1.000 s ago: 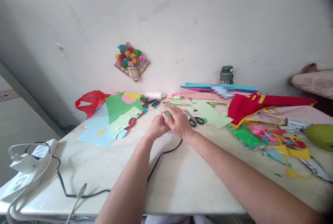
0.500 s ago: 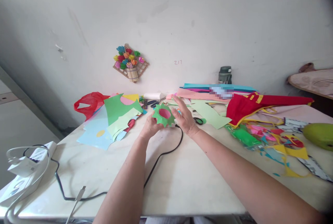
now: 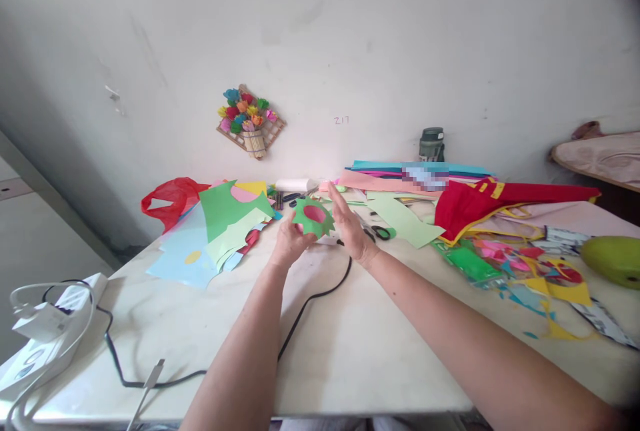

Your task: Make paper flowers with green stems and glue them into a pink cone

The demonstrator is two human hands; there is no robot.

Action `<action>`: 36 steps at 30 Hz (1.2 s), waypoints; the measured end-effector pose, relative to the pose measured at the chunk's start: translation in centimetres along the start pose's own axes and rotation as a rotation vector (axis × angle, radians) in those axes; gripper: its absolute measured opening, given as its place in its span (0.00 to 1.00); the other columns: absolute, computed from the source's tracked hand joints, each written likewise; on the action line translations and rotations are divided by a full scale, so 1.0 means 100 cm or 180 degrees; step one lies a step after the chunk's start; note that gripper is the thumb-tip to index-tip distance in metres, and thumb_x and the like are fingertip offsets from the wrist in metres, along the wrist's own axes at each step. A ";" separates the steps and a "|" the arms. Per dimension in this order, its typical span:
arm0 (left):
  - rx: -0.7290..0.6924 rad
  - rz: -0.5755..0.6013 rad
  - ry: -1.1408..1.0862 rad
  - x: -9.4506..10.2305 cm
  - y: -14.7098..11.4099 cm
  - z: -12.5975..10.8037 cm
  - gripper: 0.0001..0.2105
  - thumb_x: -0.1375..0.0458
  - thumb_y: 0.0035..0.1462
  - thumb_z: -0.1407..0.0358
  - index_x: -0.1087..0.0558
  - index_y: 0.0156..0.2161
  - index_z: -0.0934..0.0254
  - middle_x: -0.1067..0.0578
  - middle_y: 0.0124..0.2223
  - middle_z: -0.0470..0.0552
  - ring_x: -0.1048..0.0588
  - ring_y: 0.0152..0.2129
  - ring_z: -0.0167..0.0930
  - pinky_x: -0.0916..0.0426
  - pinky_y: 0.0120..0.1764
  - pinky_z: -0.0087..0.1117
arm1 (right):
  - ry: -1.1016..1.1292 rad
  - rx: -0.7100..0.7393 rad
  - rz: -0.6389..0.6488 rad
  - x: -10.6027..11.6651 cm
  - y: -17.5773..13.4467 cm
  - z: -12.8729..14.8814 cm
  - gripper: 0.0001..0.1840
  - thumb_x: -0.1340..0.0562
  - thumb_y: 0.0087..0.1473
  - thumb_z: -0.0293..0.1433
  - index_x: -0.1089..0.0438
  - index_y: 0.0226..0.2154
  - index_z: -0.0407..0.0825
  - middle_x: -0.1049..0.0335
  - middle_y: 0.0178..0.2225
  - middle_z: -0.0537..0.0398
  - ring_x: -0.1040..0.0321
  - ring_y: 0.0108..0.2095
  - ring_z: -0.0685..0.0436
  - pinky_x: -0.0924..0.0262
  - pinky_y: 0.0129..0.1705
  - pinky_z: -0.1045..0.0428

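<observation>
A green paper piece with a jagged rim and a pink round centre, like a paper flower (image 3: 321, 226), is held up over the middle of the table. My left hand (image 3: 291, 241) grips it at its left and lower edge, thumb along the near side. At its right, my right hand (image 3: 351, 225) is upright with fingers stretched out, palm turned toward the jagged points; whether it touches them I cannot tell. Just beyond that hand lie scissors with black handles (image 3: 381, 233). A black cable (image 3: 314, 296) runs over the tabletop beneath my hands.
Coloured paper sheets (image 3: 183, 254) and a red plastic bag (image 3: 170, 199) lie at the left. A power strip (image 3: 75, 311) sits at the left edge. To the right are a red apron (image 3: 465, 207), paper scraps (image 3: 560, 281) and a green fruit (image 3: 613, 261). A bottle (image 3: 432, 145) stands behind stacked paper.
My right hand has straightened its fingers and sits slightly away from the paper flower's edge. The flower has turned and tilted a little in my left hand.
</observation>
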State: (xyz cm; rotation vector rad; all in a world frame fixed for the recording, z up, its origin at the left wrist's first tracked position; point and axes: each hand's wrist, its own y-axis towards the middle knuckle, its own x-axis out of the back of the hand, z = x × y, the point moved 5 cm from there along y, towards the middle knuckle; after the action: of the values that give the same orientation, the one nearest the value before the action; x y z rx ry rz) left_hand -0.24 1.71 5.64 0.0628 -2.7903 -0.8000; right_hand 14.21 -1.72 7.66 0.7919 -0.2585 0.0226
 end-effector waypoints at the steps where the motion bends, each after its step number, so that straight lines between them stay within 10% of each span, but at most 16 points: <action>1: 0.0001 -0.0044 0.0106 0.000 0.000 -0.001 0.14 0.36 0.31 0.67 0.31 0.30 0.64 0.32 0.21 0.43 0.32 0.22 0.28 0.38 0.26 0.27 | 0.0109 -0.0148 -0.0125 0.003 0.001 -0.004 0.29 0.59 0.58 0.44 0.57 0.60 0.52 0.57 0.61 0.51 0.60 0.61 0.46 0.55 0.58 0.43; 11: 0.0590 -0.0495 -0.0832 0.000 0.002 0.003 0.20 0.35 0.35 0.57 0.34 0.32 0.67 0.29 0.27 0.46 0.29 0.23 0.28 0.35 0.28 0.29 | 0.0517 -0.1357 -0.0195 -0.008 -0.004 -0.032 0.20 0.49 0.52 0.43 0.33 0.39 0.47 0.30 0.42 0.49 0.35 0.45 0.43 0.44 0.49 0.45; 18: 0.0588 -0.0590 -0.1745 -0.005 0.004 0.002 0.19 0.36 0.38 0.58 0.32 0.35 0.66 0.25 0.32 0.50 0.27 0.33 0.30 0.35 0.36 0.28 | 0.0200 -0.1297 0.0833 -0.038 -0.013 -0.027 0.28 0.38 0.40 0.31 0.40 0.47 0.47 0.33 0.44 0.47 0.34 0.43 0.42 0.40 0.43 0.47; 36: 0.0891 0.0168 -0.2260 -0.011 0.000 -0.001 0.18 0.39 0.41 0.53 0.30 0.36 0.63 0.25 0.36 0.52 0.27 0.25 0.30 0.35 0.21 0.28 | 0.0057 -0.0997 0.1015 -0.048 -0.016 -0.029 0.06 0.49 0.54 0.33 0.41 0.31 0.47 0.34 0.26 0.56 0.35 0.23 0.52 0.41 0.27 0.55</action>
State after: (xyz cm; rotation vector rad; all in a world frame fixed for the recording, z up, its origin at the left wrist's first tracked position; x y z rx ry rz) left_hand 0.82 1.80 5.51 -0.3047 -3.5337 -0.4686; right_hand 10.37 -0.38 3.45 0.4334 -0.3595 0.2831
